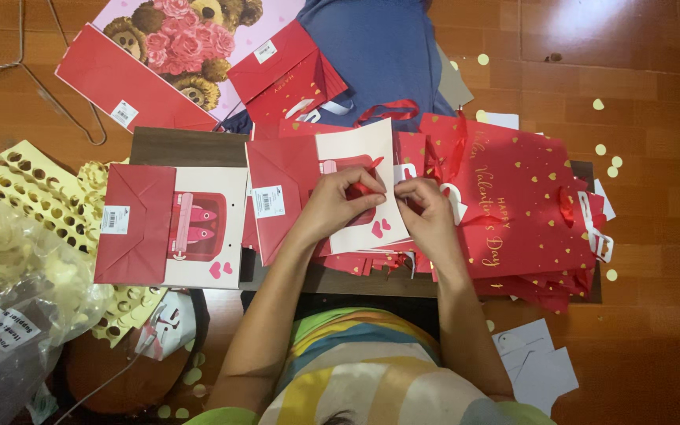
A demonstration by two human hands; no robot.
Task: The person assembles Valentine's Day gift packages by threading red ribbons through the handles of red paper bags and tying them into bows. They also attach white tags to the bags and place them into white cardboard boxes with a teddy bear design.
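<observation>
Landmark: cream-and-red gift bag (360, 157), lying flat on the low dark counter (186, 145), centre of view.
Shirt: striped, nearest the camera, directly below the bag.
White tags: loose paper pieces (533, 366) on the wooden floor (655, 330), near-right of the bag.
Left hand (340, 201): on the bag's lower middle, grip pressed together, pinching the red ribbon (371, 169) at the bag's face.
Right hand (426, 212): at the bag's right edge, touching it; grip pinched on the same ribbon end, fingertips close to the left hand's. Exact contact is too small to tell.
Stack: red heart-print bags (513, 197) just right of the landmark, fanned, gold lettering on top, partly under the right hand.
Second bag: flat cream-and-red bag (171, 224) left of the landmark, red flap side up, white label on it, overhanging the counter.
Plastic: clear sack (9, 299) of pale yellow bits, far left and nearer than the landmark.
Punched sheets: yellow card with round holes (29, 185), left of the second bag.
Dots: yellow paper circles (604, 149) scattered on the floor right of the stack.
Beyond: small red bags (285, 75) just past the landmark; blue cloth (379, 47) beside them.
Farthest: pink bear-print bag (186, 43) up-left; wire hanger (25, 63) at far left on the floor.
</observation>
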